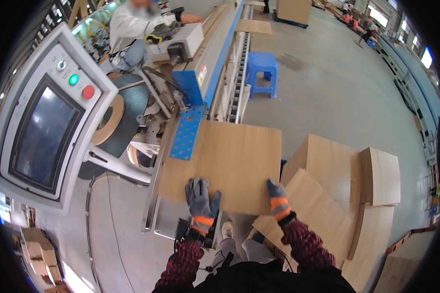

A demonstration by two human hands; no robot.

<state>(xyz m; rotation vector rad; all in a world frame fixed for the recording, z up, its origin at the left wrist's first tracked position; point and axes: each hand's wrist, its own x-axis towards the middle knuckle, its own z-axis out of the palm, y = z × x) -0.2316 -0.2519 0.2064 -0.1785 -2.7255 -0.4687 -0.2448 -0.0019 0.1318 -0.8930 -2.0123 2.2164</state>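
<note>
A light wood-grain panel [234, 156] lies flat on the end of the machine's bed, its far left corner beneath a blue perforated plate [186, 136]. My left hand [201, 199], in a grey glove with an orange band, rests on the near left part of the panel, fingers stretched out and slightly spread. At the panel's near right edge is my right hand [278, 199], gloved alike. Its thumb side shows on top, and the other fingers are hidden by the edge they seem to wrap.
Stacked wood panels [327, 161] stand at my right, one lying askew [308, 210]. A control console [49, 122] with a screen rises at left. Beyond stand a blue stool [262, 73] and the machine's long rail [225, 44]. A co-worker [132, 29] is at the far left.
</note>
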